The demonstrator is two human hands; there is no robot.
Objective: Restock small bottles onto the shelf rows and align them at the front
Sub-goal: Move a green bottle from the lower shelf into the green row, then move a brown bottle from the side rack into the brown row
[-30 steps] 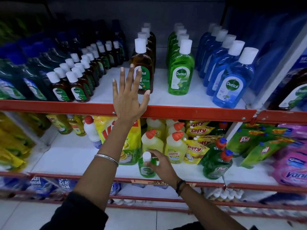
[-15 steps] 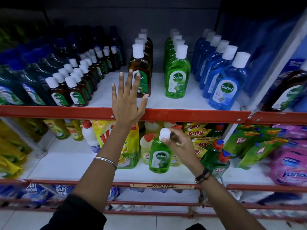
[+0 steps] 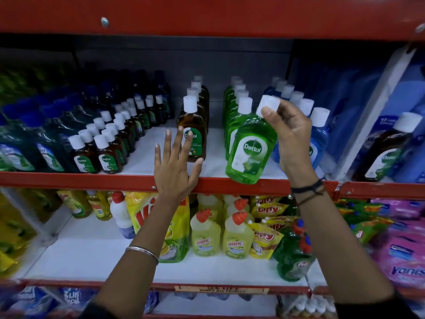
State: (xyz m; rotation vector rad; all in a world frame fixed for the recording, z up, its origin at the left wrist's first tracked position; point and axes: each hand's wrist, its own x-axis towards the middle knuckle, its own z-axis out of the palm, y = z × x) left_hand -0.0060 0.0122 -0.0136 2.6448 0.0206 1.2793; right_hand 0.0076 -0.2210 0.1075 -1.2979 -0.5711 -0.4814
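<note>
I had my right hand (image 3: pixel 291 143) pinching the green bottle (image 3: pixel 249 146) by its cap, tilted over the shelf (image 3: pixel 115 180) front edge; my left hand (image 3: pixel 174 166) stayed spread open, empty, against that edge.

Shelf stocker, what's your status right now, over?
Right hand holds green Dettol bottle by its cap, tilted at shelf edge. Left hand open by brown Dettol bottle.

Left hand (image 3: pixel 173 173): bare and ringless, forearm wearing a thin silver bangle (image 3: pixel 142 250), with a dark sleeve (image 3: pixel 101 311) showing near the elbow. Right hand (image 3: pixel 291 139): bare, wrist wearing black cord bracelets (image 3: pixel 307 191) wrapping around in several strands; a dark sleeve edge is showing low at the frame.
</note>
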